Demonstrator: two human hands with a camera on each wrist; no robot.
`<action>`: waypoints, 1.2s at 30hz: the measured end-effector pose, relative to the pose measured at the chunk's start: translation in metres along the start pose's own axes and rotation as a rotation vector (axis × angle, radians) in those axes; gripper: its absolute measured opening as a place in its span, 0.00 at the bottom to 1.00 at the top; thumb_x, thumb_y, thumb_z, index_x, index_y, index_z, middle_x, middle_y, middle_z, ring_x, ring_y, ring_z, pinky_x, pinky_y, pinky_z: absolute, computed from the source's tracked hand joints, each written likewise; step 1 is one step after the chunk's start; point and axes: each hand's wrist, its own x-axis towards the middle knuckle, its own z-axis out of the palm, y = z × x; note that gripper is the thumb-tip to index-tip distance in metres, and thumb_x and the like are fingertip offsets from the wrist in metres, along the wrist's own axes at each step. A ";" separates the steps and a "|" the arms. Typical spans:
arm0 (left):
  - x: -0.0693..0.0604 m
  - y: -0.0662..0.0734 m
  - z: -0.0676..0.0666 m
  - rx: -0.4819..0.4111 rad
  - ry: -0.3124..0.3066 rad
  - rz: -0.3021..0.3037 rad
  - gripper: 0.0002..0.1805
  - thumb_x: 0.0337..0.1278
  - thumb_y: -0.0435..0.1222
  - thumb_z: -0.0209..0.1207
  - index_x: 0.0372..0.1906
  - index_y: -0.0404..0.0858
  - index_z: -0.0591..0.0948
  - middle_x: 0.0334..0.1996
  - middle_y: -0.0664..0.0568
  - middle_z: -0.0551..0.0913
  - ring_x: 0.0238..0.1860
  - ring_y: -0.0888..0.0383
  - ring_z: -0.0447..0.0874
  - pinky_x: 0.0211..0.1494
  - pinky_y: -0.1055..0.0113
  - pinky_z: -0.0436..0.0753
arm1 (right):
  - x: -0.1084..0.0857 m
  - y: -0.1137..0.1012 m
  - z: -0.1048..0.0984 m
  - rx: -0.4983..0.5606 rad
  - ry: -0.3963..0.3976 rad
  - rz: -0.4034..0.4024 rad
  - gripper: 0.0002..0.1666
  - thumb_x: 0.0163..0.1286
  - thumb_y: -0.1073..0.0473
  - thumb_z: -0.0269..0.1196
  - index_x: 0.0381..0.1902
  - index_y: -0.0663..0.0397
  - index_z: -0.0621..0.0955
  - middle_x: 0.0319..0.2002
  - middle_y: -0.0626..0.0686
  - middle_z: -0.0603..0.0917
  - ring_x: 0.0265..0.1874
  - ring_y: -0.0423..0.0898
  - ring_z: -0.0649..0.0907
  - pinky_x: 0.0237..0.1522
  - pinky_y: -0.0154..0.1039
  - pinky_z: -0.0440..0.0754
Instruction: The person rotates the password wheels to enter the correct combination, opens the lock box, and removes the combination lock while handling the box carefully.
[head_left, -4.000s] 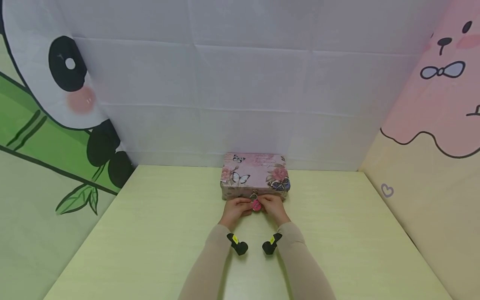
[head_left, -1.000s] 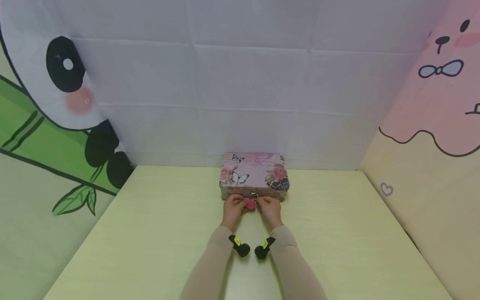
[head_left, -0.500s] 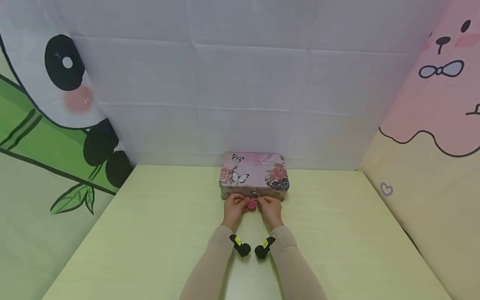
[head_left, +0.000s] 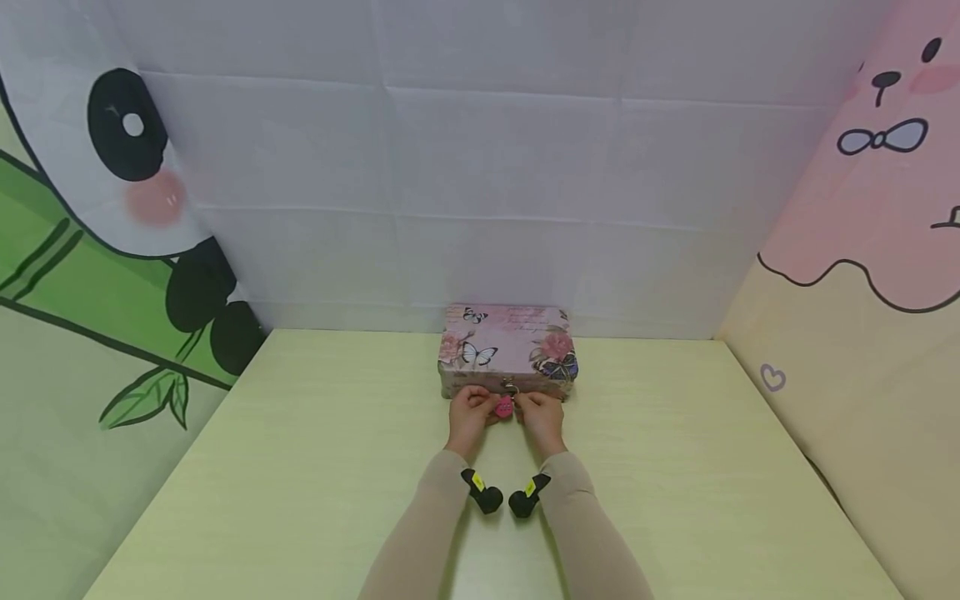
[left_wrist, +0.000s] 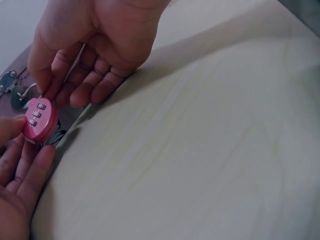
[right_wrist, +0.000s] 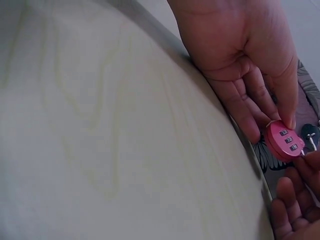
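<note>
A pink round combination padlock (head_left: 503, 407) hangs at the front of a flowered box (head_left: 510, 342) with butterflies on its lid. My left hand (head_left: 468, 419) pinches the padlock's body between thumb and fingers. At the shackle side, the thumb and forefinger of my right hand (head_left: 542, 421) grip the padlock. Several number dials show on the padlock (left_wrist: 40, 120) in the left wrist view. Its thin metal shackle reaches the box's metal clasp (left_wrist: 19, 95). Fingers partly cover the shackle, so I cannot tell whether it is locked. The box lid is down.
The box stands on a pale yellow table (head_left: 315, 467), close to a white cloth backdrop (head_left: 495, 167). Printed cartoon panels flank the table at left and right. Black wrist cameras (head_left: 491, 500) sit on both sleeves.
Since four seconds ago, the padlock has shifted slightly left and turned, and my right hand has moved left with it. Over the last second both hands have stayed almost still.
</note>
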 end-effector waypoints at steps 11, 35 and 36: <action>-0.002 0.001 0.001 -0.016 0.013 0.015 0.09 0.60 0.23 0.63 0.35 0.31 0.73 0.33 0.45 0.87 0.28 0.62 0.84 0.31 0.66 0.86 | 0.000 0.003 0.002 0.050 0.032 -0.014 0.10 0.63 0.65 0.65 0.29 0.69 0.87 0.19 0.54 0.83 0.17 0.39 0.76 0.23 0.31 0.72; -0.002 -0.001 0.001 -0.010 0.010 0.031 0.09 0.59 0.22 0.63 0.35 0.31 0.74 0.33 0.46 0.87 0.29 0.62 0.84 0.31 0.69 0.85 | -0.001 0.003 0.009 0.170 0.113 0.005 0.07 0.59 0.66 0.67 0.29 0.69 0.87 0.16 0.52 0.80 0.17 0.39 0.74 0.22 0.31 0.70; -0.002 0.000 0.001 -0.006 0.007 0.031 0.08 0.59 0.22 0.63 0.35 0.31 0.74 0.33 0.46 0.87 0.29 0.62 0.84 0.31 0.69 0.85 | -0.001 0.003 0.009 0.167 0.118 0.006 0.07 0.59 0.66 0.67 0.28 0.69 0.87 0.16 0.52 0.80 0.17 0.39 0.74 0.22 0.31 0.70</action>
